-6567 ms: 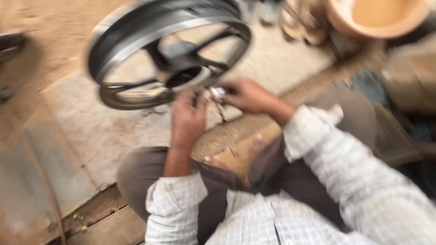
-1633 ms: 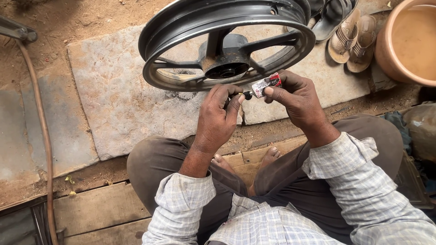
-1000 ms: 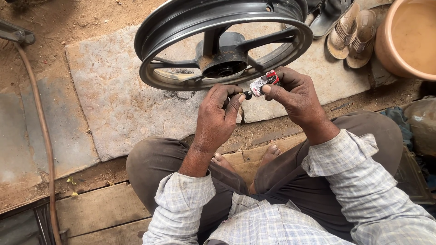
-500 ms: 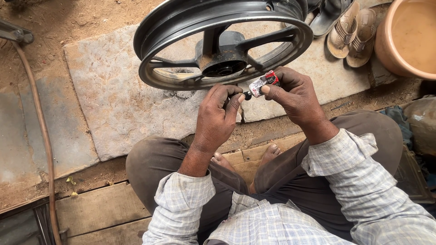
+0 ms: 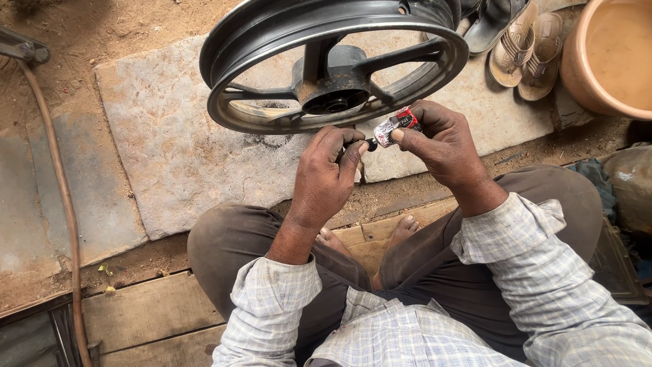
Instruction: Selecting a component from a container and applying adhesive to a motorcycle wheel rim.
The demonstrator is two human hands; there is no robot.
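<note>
My right hand (image 5: 445,146) pinches a small crumpled tube (image 5: 396,126), silver with red and white print, between thumb and fingers, clenched around its body. Its black nozzle end points left, toward my left hand (image 5: 326,178). My left fingertips (image 5: 353,151) are closed on that tip, on what looks like a small dark cap (image 5: 371,143); too small to tell whether it is on or off the nozzle. Both hands hover just above the near edge of the grey stone slab (image 5: 176,156), right in front of the wheel.

The black alloy motorcycle wheel rim (image 5: 333,58), no tyre on it, sits on the slab toward its far edge, with its spokes and hub facing up. Its near edge is just beyond my knuckles, close to the tube but not touching as far as I can tell.

I'm sitting with knees apart in brown trousers and a checked shirt, with my bare feet (image 5: 401,231) on a wooden board (image 5: 149,316) at the near side. A pair of sandals (image 5: 519,44) lies at the far right corner of the slab, beside a tan basin (image 5: 611,58) of cloudy water. A brown hose (image 5: 58,197) runs down the left over dirt ground.
</note>
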